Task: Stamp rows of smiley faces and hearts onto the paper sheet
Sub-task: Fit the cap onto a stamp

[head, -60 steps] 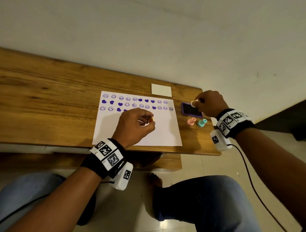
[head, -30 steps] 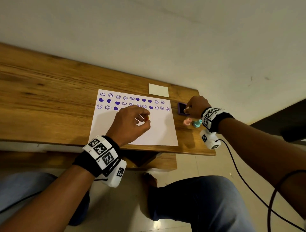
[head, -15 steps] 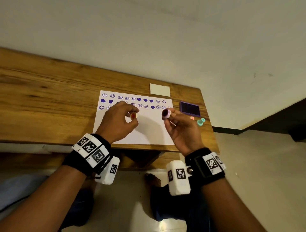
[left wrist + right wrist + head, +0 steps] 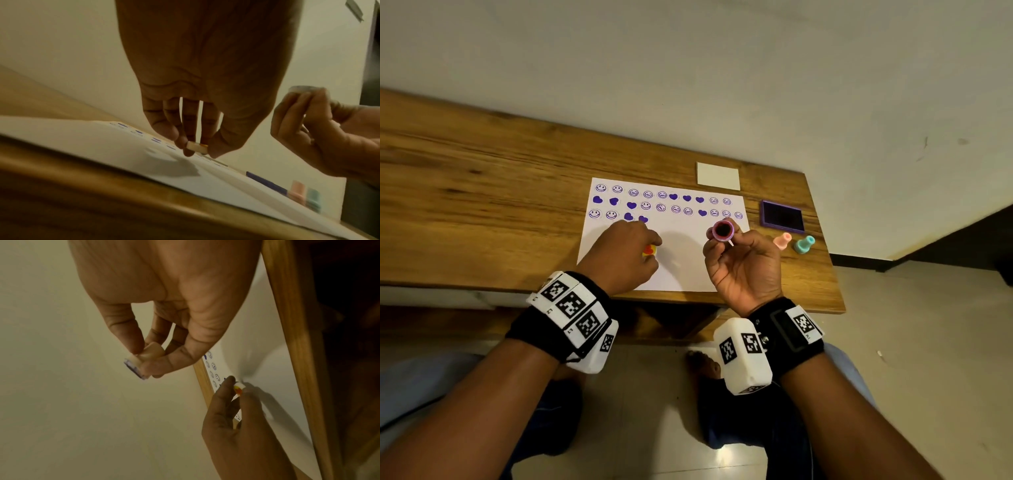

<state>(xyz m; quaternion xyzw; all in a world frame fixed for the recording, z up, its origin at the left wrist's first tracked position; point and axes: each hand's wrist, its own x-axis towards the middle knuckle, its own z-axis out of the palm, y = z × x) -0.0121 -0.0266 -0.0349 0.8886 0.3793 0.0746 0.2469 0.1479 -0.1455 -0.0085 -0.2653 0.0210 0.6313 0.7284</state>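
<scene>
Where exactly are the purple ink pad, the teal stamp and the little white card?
purple ink pad (image 4: pixel 782 217): head view, on its dark inked centre.
teal stamp (image 4: pixel 804 244): head view, on the middle of its body, lying on the table.
white card (image 4: pixel 718 176): head view, on the centre of its blank face.

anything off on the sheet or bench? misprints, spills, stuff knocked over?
No spills. On the paper sheet the second stamped row has an unstamped gap after its first two hearts. The pink stamp and teal stamp by the ink pad look tipped over.
</scene>
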